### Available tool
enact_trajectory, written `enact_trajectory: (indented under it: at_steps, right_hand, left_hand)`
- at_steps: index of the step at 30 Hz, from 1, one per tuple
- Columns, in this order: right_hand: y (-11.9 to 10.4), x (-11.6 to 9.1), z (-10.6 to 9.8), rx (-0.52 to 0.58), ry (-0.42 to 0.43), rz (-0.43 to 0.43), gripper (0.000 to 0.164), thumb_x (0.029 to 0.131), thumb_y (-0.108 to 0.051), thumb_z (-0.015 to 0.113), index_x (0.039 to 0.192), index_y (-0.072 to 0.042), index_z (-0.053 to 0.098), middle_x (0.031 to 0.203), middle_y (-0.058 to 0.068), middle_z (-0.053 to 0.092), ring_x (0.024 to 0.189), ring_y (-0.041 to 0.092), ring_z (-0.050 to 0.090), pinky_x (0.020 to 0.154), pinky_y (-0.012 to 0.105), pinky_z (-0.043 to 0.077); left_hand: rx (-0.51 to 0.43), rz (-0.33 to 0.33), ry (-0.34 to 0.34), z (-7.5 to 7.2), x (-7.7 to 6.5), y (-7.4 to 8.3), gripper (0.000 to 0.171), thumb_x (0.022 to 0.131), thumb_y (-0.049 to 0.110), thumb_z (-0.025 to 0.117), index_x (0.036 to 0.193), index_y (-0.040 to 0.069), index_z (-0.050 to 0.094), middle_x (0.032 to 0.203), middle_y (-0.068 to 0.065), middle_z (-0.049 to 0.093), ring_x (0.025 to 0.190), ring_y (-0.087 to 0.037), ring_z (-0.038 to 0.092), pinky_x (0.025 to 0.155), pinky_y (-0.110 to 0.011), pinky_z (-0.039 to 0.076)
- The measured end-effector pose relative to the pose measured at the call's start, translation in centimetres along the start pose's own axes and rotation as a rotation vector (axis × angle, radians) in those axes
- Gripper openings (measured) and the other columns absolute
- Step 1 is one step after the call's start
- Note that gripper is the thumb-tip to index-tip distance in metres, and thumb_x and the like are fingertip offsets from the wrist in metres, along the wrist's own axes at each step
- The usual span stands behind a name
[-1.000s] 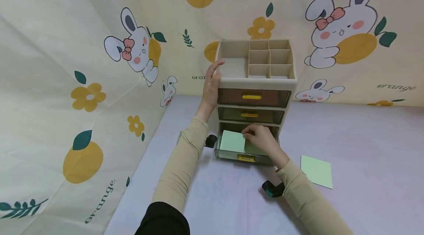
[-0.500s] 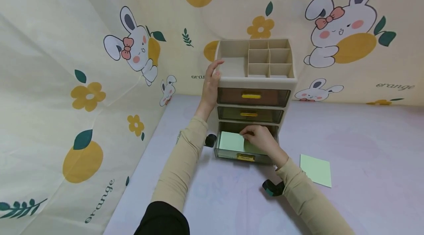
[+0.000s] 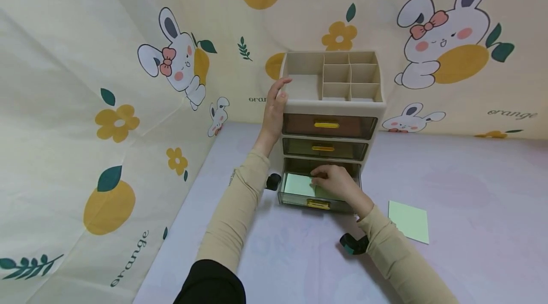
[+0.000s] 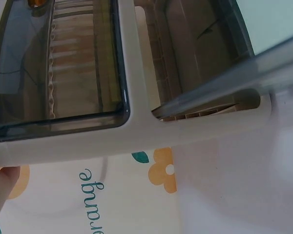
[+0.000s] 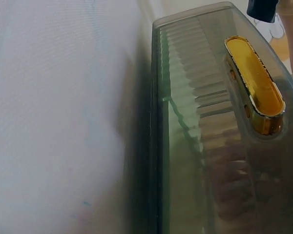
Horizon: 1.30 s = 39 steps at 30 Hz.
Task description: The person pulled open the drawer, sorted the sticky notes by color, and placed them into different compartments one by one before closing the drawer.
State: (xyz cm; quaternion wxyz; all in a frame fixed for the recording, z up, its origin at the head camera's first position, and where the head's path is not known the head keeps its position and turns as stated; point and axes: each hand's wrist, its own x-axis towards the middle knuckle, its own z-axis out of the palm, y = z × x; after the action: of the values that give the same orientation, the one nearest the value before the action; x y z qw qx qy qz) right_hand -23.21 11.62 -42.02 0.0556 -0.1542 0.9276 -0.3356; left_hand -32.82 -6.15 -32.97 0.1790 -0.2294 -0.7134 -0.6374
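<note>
A cream desktop drawer organizer (image 3: 334,105) stands against the patterned backdrop. My left hand (image 3: 271,116) grips its upper left side, fingertips over the rim. The lowest drawer (image 3: 295,199), see-through with a gold handle (image 3: 318,204), is pulled out. Inside, toward the left, is a light green square sheet of paper (image 3: 298,185). With thumb and fingers, my right hand (image 3: 336,181) pinches this sheet at its right edge. More green shows beneath that hand. In the right wrist view, green paper (image 5: 178,146) shows through the drawer wall; the fingers are out of sight there.
Another green square sheet (image 3: 408,221) lies on the pale table right of the organizer. Two upper drawers, brown (image 3: 299,125) and olive (image 3: 295,147), are closed. The divided top tray (image 3: 301,87) holds nothing visible. A wrist camera (image 3: 353,244) hangs beneath the right forearm.
The pinched green sheet has sunk lower in the drawer, its far edge dropping, and my right hand has moved slightly down. My left hand keeps its place on the organizer.
</note>
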Motion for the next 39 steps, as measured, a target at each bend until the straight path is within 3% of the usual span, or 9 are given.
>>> enact_trajectory:
  at_steps: [5,11,18,25,32,39]
  right_hand:
    - [0.3,-0.2,-0.3,0.082,0.051,0.016,0.026,0.090,-0.022,0.059,0.109,-0.007,0.067,0.099,0.010,0.070,0.082,0.020,0.064,0.067,0.032,0.050]
    - [0.4,-0.6,-1.4,0.200,0.074,0.044,0.027,0.091,-0.025,0.057,0.111,-0.008,0.066,0.090,0.012,0.069,0.078,0.022,0.063,0.066,0.029,0.048]
    - [0.4,-2.2,-3.7,0.272,0.114,0.007,0.026,0.090,-0.024,0.058,0.107,-0.005,0.066,0.090,0.018,0.068,0.079,0.027,0.064,0.071,0.036,0.053]
    - [2.7,-4.9,-6.6,0.215,0.145,0.057,0.030,0.092,-0.027,0.056,0.109,-0.004,0.065,0.098,0.016,0.068,0.078,0.013,0.065,0.071,0.031,0.054]
    - [6.5,-7.9,-9.3,0.115,0.090,0.150,0.040,0.093,-0.034,0.052,0.119,-0.004,0.059,0.105,0.017,0.067,0.079,0.007,0.063,0.073,0.032,0.050]
    - [9.8,-10.3,-10.7,0.035,-0.022,0.155,0.041,0.091,-0.026,0.057,0.122,0.001,0.055,0.110,0.020,0.063,0.087,0.010,0.062,0.066,0.026,0.050]
  left_hand:
    - [0.008,0.006,0.002,0.1,0.0,-0.3,0.058,0.086,0.046,0.029,0.134,0.016,0.043,0.147,-0.002,0.035,0.138,-0.015,0.027,0.114,-0.044,0.021]
    - [0.012,0.005,0.007,0.1,0.0,-0.1,0.058,0.086,0.045,0.029,0.134,0.016,0.043,0.147,-0.002,0.035,0.139,-0.015,0.027,0.114,-0.043,0.020]
    - [0.001,0.012,0.001,0.1,0.1,-0.1,0.058,0.087,0.044,0.029,0.134,0.014,0.042,0.148,-0.005,0.034,0.139,-0.018,0.026,0.114,-0.046,0.019]
    - [0.015,0.011,0.005,0.1,0.1,-0.2,0.060,0.085,0.046,0.028,0.134,0.014,0.042,0.148,-0.007,0.034,0.139,-0.016,0.027,0.114,-0.045,0.019]
    - [-0.001,0.017,-0.001,0.0,0.1,-0.2,0.057,0.087,0.043,0.029,0.134,0.014,0.041,0.148,-0.008,0.033,0.139,-0.016,0.026,0.114,-0.044,0.019]
    - [-0.008,0.011,-0.019,-0.1,-0.9,2.6,0.051,0.090,0.028,0.029,0.135,0.005,0.039,0.148,-0.015,0.031,0.140,-0.024,0.025,0.114,-0.046,0.019]
